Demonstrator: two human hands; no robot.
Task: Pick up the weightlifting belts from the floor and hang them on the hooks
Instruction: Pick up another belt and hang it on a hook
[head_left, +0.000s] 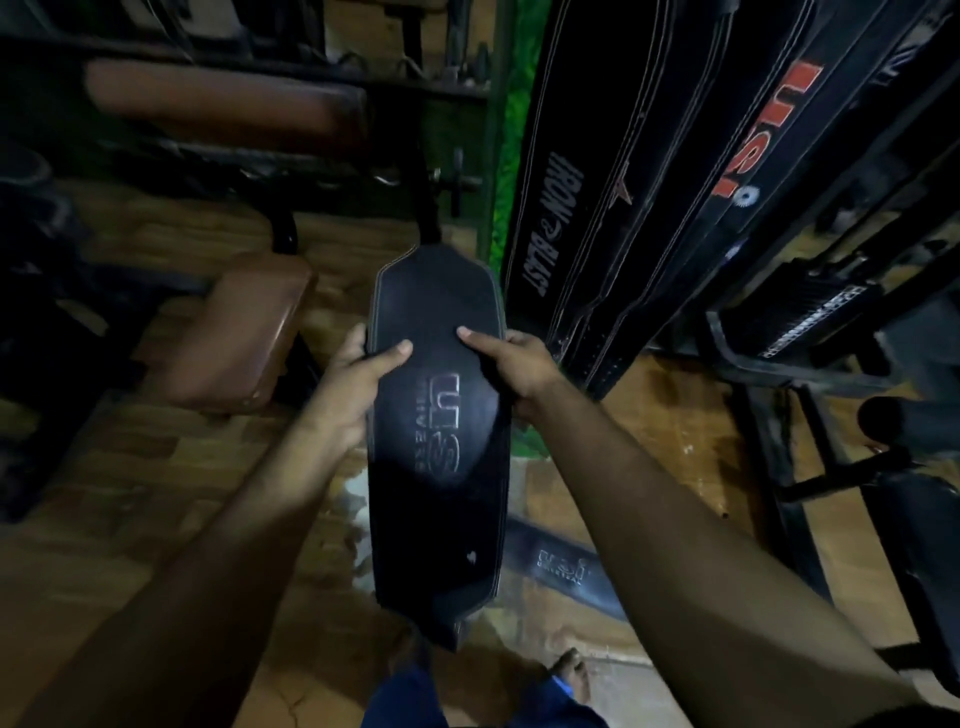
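1. We held a black leather belt (436, 415) lifted clear of the floor, its wide back panel facing up at us and its length running from twelve o'clock to six o'clock through the middle of the view.
2. Our left hand (358, 384) gripped the belt's nine o'clock edge, thumb pressed on the top face and the other fingers wrapped out of sight underneath.
3. Our right hand (511, 364) clasped the three o'clock edge the same way, its thumb laid across the panel toward the other thumb, the two thumbs near but apart.
4. A second belt (561, 566) lay flat on the wooden floor (104, 467) at about five o'clock from the held one, partly hidden under it and our right forearm.
5. Toward one and two o'clock hung several belts (649, 182) side by side, already up; the hooks themselves were out of frame above, so we could not see which were free.
6. We judged the pick-up of this belt finished and the carry-and-hang step in hand.
7. The next move called for raising the belt toward one o'clock, finding its buckle end, which we could not make out here, and looping that over an open hook beside the hanging row.
8. After that, the belt on the floor would remain to collect.
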